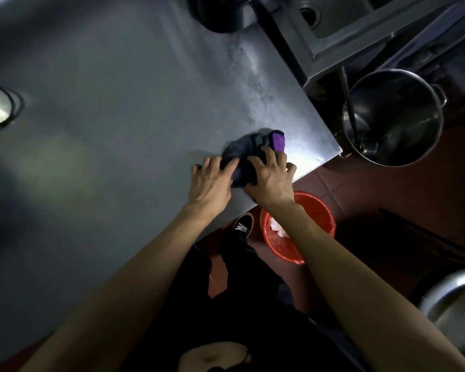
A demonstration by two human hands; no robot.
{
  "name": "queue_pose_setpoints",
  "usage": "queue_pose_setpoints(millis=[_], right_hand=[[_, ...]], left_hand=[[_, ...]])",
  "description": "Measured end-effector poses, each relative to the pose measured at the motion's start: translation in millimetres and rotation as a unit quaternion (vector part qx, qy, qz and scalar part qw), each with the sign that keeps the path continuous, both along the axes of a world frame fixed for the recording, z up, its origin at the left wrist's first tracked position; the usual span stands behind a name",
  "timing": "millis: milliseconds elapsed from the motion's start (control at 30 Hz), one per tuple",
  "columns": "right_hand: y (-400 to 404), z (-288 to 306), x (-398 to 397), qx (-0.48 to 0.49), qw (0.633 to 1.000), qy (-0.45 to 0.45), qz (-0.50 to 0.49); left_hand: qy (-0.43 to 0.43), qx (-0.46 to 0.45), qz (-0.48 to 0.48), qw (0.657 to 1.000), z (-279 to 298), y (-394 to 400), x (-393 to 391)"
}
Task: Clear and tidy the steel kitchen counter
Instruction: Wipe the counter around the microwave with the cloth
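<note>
A dark grey cloth (239, 150) with a purple patch (359, 141) lies bunched on the steel counter (118, 130), close to its right corner. My left hand (211, 181) presses on the cloth's left side with the fingers spread over it. Over the cloth's right side lies my right hand (271, 178), fingers curled into the fabric and thumb near the counter's edge. Pale smears (253, 84) streak the steel beyond the cloth.
On the red floor below the corner stands an orange bucket (320, 210) with something white inside. A large steel pot (392, 116) sits to the right, with a sink unit (333, 28) behind. A dark round object (220, 14) stands at the counter's far edge.
</note>
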State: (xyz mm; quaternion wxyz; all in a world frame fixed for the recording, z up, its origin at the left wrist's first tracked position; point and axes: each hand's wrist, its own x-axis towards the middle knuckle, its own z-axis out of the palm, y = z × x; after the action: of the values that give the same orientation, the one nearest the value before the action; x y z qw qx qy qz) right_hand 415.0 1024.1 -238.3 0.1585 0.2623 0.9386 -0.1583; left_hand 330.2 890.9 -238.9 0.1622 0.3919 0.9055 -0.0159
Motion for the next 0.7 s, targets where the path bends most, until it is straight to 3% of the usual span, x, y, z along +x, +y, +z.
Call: queue_pose_setpoints(millis=[267,700], right_hand=[[-29,2,-3,-0.078,0.990,0.106,-0.046],[-163,45,-47,-0.082,0.959,0.237,0.134]], left_hand=[[-0.019,0.058,0.052,0.997,17,-28,-3],[0.088,0.193,0.193,0.958,52,-200,-12]])
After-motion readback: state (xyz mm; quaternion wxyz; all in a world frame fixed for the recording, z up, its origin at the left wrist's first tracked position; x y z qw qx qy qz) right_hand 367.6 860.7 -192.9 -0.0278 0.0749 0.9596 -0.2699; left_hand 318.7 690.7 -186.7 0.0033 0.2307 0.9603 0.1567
